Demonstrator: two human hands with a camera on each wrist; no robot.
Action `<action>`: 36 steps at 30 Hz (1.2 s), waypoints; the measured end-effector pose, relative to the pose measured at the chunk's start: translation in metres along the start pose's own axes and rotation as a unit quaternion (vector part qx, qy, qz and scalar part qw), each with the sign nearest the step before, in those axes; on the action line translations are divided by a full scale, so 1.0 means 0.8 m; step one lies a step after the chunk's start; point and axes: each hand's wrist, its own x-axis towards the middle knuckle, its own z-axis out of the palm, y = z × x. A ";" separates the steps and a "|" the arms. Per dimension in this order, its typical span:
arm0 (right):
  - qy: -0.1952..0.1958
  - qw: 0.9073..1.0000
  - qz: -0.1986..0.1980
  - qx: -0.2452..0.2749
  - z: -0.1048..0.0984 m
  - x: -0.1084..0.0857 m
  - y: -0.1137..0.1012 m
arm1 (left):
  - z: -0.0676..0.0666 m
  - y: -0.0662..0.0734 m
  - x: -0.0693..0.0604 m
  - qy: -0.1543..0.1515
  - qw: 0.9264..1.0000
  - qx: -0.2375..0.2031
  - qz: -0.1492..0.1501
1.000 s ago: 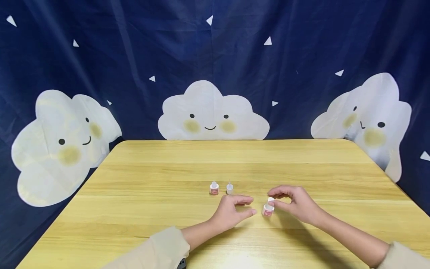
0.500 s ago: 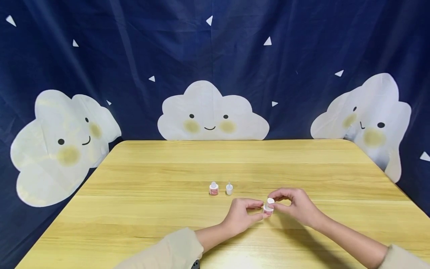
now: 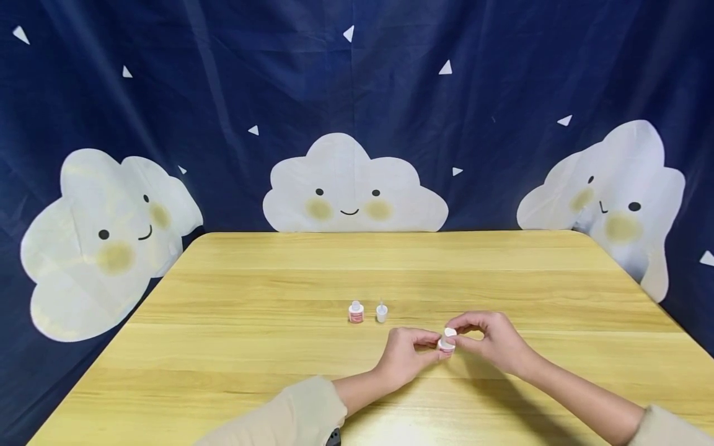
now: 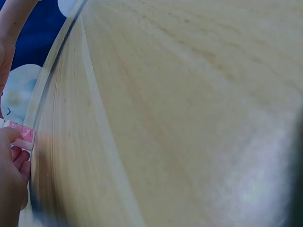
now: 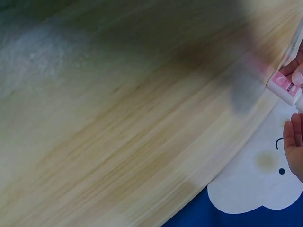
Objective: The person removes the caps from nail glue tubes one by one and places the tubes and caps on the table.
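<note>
Just right of the table's middle in the head view stands a small white bottle [image 3: 444, 349] with a pink label and a white cap [image 3: 449, 333]. My left hand [image 3: 406, 359] pinches the bottle's body between thumb and fingers. From the other side, my right hand [image 3: 498, 344] holds the cap between thumb and fingertips. The left wrist view shows the thumb lying over part of the pink label [image 4: 26, 134]. In the right wrist view the bottle [image 5: 283, 88] is at the right edge, partly cut off.
Farther back on the wooden table [image 3: 251, 297] stands a second white bottle [image 3: 356, 314] with a pink label, its nozzle uncovered. Beside it is a loose white cap [image 3: 382, 314] with a thin stem pointing up. A dark blue cloud-print curtain [image 3: 357, 80] hangs behind.
My left hand has moved right to the bottle and taken hold of its body. The right hand stays at the cap, nearly unmoved. The second bottle and loose cap have not moved.
</note>
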 end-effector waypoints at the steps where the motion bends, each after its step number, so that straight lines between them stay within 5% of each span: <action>1: 0.000 1.000 0.001 -0.001 0.000 0.000 0.001 | 0.000 0.000 0.000 0.000 1.000 -0.001 0.002; 36: 0.065 0.998 0.018 -0.009 0.016 -0.004 0.003 | 0.005 0.004 0.001 0.023 0.999 0.030 -0.013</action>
